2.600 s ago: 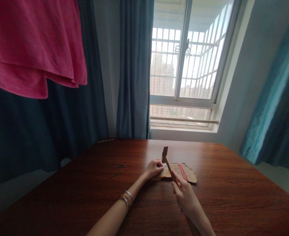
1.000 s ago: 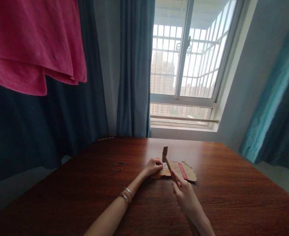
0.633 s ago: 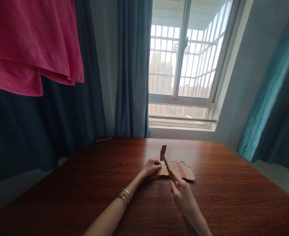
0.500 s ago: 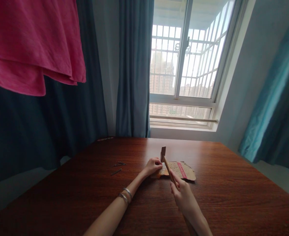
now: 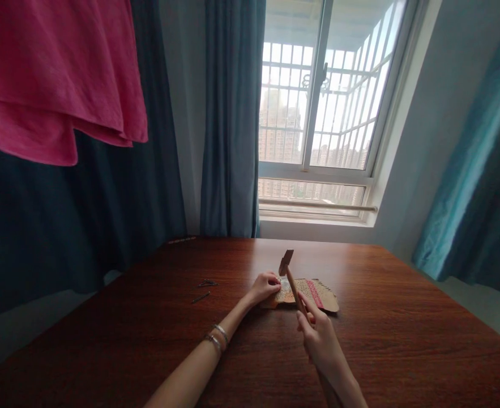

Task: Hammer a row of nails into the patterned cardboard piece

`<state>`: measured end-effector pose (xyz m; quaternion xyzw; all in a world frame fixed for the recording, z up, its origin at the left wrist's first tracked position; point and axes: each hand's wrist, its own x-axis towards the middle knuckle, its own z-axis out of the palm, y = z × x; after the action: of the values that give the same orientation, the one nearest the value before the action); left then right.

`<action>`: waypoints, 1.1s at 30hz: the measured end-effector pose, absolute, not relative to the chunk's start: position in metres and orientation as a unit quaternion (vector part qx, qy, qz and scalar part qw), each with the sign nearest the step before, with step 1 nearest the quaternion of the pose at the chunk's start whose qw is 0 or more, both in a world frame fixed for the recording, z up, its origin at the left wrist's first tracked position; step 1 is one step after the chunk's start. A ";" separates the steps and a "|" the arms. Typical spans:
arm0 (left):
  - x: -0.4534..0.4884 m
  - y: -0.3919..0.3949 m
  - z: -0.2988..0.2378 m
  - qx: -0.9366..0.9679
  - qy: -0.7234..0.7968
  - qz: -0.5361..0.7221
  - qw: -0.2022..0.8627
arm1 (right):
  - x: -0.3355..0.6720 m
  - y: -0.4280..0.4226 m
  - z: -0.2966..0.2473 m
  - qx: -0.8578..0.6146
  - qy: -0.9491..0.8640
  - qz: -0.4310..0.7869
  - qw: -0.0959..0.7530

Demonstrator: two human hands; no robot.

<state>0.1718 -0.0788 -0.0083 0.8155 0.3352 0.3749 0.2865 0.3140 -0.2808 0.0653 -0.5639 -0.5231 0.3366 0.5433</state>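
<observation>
A flat tan cardboard piece [image 5: 324, 297] with rows of small dots and a pink stripe lies on the brown wooden table [image 5: 148, 334]. My left hand [image 5: 265, 285] rests at its left end with fingers pinched together on something I cannot make out. My right hand [image 5: 321, 340] is closed around the wooden handle of a small hammer [image 5: 291, 276]. The hammer's head is raised just above my left fingertips. Two bangles circle my left wrist.
A few thin dark nails [image 5: 201, 296] lie on the table to the left. Blue curtains [image 5: 233, 124] flank a barred window [image 5: 317, 102] beyond the far edge. A pink cloth [image 5: 58, 73] hangs at the upper left.
The hammer head has risen and tipped a little compared with half a second ago. My left hand stays pinched at the cardboard's left end.
</observation>
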 end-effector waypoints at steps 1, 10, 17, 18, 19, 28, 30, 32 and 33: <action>0.172 -0.079 -0.009 0.816 0.333 0.374 0.288 | 0.315 -0.279 0.062 -0.564 -0.509 0.355 0.545; 0.168 -0.073 -0.009 0.801 0.354 0.347 0.336 | 0.338 -0.253 0.054 -0.493 -0.415 0.478 0.597; 0.161 -0.073 0.002 0.808 0.331 0.325 0.364 | 0.349 -0.250 0.049 -0.488 -0.384 0.466 0.631; 0.160 -0.074 0.004 0.811 0.330 0.322 0.360 | 0.350 -0.250 0.047 -0.493 -0.379 0.464 0.631; 0.160 -0.076 0.006 0.814 0.330 0.320 0.356 | 0.352 -0.249 0.044 -0.498 -0.373 0.463 0.632; 0.160 -0.079 0.007 0.822 0.310 0.327 0.347 | 0.351 -0.255 0.041 -0.513 -0.381 0.453 0.622; 0.160 -0.078 0.005 0.820 0.309 0.331 0.349 | 0.348 -0.257 0.043 -0.513 -0.397 0.447 0.615; 0.161 -0.078 0.004 0.818 0.315 0.333 0.348 | 0.346 -0.259 0.045 -0.517 -0.413 0.445 0.604; 0.161 -0.078 0.003 0.817 0.318 0.334 0.347 | 0.346 -0.259 0.045 -0.520 -0.419 0.443 0.598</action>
<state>0.1614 -0.0777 0.0031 0.8168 0.3180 0.3339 0.3466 0.3455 -0.2594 0.0450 -0.5205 -0.4192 0.4430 0.5976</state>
